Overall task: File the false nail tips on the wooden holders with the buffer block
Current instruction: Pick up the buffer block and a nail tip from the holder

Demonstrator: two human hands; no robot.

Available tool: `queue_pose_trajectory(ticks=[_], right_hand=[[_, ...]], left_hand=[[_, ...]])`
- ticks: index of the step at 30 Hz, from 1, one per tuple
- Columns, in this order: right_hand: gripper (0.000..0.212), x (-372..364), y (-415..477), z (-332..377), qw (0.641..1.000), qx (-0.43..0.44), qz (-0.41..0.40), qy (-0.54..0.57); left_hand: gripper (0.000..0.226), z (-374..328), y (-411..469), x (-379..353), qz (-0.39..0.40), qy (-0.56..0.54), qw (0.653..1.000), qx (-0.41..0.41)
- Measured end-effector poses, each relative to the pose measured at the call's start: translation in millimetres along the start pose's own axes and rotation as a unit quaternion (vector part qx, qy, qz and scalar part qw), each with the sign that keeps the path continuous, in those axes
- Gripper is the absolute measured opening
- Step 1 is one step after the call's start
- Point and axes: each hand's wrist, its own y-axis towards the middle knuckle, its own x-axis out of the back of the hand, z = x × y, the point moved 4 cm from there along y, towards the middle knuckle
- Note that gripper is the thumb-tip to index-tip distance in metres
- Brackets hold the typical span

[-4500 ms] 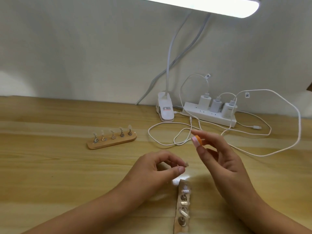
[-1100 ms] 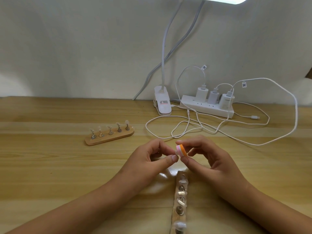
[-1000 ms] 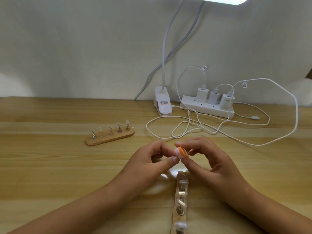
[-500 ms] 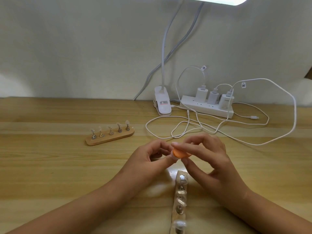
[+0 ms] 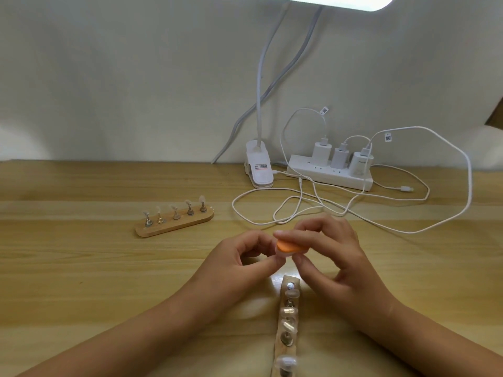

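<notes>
Hands together, the left hand (image 5: 243,258) pinches steady what I take for a nail tip, too small to see, so the right hand (image 5: 336,258) can rub its gripped orange buffer block (image 5: 290,246) across it, just above the nearer wooden holder (image 5: 289,326).

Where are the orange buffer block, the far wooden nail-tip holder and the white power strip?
orange buffer block (image 5: 290,246): head view, orange face.
far wooden nail-tip holder (image 5: 174,226): head view, front wood edge.
white power strip (image 5: 322,173): head view, bare top face.
</notes>
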Motion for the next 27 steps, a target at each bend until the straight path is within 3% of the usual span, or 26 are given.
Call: queue_pose_trajectory(ticks=[4, 6, 9, 13, 17, 22, 27], right_hand=[[0.033, 7.7, 5.0, -14.7, 0.997, -0.070, -0.022, 0.031], [0.029, 12.5, 2.5, -9.3, 0.996, -0.040, -0.046, 0.057], [0.029, 4.7, -0.9, -1.0, 0.999, -0.008, 0.000, 0.051], [0.030, 2.8, 3.9, -13.6, 0.995, -0.079, 0.012, 0.065], [0.029, 4.7, -1.5, -3.7, 0.998, -0.012, 0.013, 0.058], [0.030, 5.2, 4.0, -10.3, 0.998, -0.045, 0.002, 0.046], [0.029, 3.0, -0.8, -3.8, 0.999, 0.002, 0.026, 0.035]], left_hand=[[0.004, -1.8, -0.8, 0.2, 0.012, 0.007, 1.000, 0.003], [0.007, -1.8, -0.8, 0.9, 0.000, -0.002, 1.000, 0.007], [0.010, -0.9, -0.1, 0.3, -0.011, -0.011, 1.000, 0.014], [0.003, -1.1, -2.0, 1.0, 0.003, -0.002, 1.000, 0.016], [0.003, -3.2, -2.6, -0.9, 0.003, 0.001, 1.000, 0.012], [0.001, -3.3, -3.5, 0.1, 0.004, -0.012, 1.000, 0.024], [0.016, -2.1, -1.4, 0.1, -0.006, -0.014, 1.000, 0.020]])
